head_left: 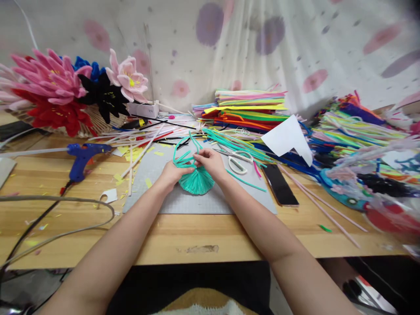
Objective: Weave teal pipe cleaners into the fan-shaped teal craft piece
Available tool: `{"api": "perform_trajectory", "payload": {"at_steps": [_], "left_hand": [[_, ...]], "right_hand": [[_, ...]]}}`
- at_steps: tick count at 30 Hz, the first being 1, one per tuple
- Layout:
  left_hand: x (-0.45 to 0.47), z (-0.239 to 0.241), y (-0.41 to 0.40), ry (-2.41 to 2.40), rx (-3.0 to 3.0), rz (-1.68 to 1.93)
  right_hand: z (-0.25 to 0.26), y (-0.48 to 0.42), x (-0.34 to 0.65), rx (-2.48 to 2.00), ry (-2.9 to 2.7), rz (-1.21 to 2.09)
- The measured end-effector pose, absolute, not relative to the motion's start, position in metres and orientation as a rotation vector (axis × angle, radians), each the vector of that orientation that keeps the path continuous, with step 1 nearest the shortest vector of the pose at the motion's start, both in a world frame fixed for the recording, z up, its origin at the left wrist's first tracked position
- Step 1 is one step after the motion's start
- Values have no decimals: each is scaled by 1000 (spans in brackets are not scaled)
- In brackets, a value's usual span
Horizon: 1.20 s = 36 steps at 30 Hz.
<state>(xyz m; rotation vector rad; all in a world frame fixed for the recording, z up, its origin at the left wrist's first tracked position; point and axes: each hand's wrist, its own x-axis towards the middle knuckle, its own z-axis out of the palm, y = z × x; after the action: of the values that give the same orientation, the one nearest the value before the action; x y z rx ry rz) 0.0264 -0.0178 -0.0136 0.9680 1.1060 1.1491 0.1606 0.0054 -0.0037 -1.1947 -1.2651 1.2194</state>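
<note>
1. Weight: the teal piece (197, 183) appears to be made of fuzzy craft stems and should be very light, needing little grip force.
2. Stiffness: expect a soft pile over a bendable core; stems would likely hold a bend, and careless pressure could crease or flatten them.
3. Slip: the fuzzy texture should give good friction; slipping is unlikely, though single strands may spread.
4. Grip point: the gathered zone above the rounded end looks best; avoid squeezing the fanned part.
5. Left hand (174, 173): closed on the left side of the piece, thumb laid across the gathered zone.
6. Right hand (210, 162): thumb and forefinger pinched together on strands at the gathered zone. Exact finger contact is too small to tell.
7. Location: between both hands, over the grey mat (166, 202) on the wooden surface (157, 240). Whether its lower edge touches the mat cannot be told.
8. Appearance: uniform teal; strands radiate downward into a rounded, ribbed fan. Above, thin strands curve in open loops and loose ends.
</note>
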Motion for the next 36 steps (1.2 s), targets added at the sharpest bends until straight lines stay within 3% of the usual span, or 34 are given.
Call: {"api": "perform_trajectory", "payload": {"at_steps": [6, 13, 23, 30, 36], "left_hand": [[26, -9, -19, 1082, 984, 1128], [23, -12, -17, 1147, 889, 1263], [26, -21, -16, 1201, 878, 1421], [18, -11, -19, 1115, 789, 1267], [13, -13, -23, 1001, 894, 1154]], "right_hand": [[-5, 9, 160, -1229, -1297, 1170], [-7, 6, 162, -1084, -1495, 1353], [-21, 2, 163, -1141, -1699, 1267], [-23, -5, 159, -1247, -1835, 912], [-18, -1, 163, -1131, -1646, 1141]]}}
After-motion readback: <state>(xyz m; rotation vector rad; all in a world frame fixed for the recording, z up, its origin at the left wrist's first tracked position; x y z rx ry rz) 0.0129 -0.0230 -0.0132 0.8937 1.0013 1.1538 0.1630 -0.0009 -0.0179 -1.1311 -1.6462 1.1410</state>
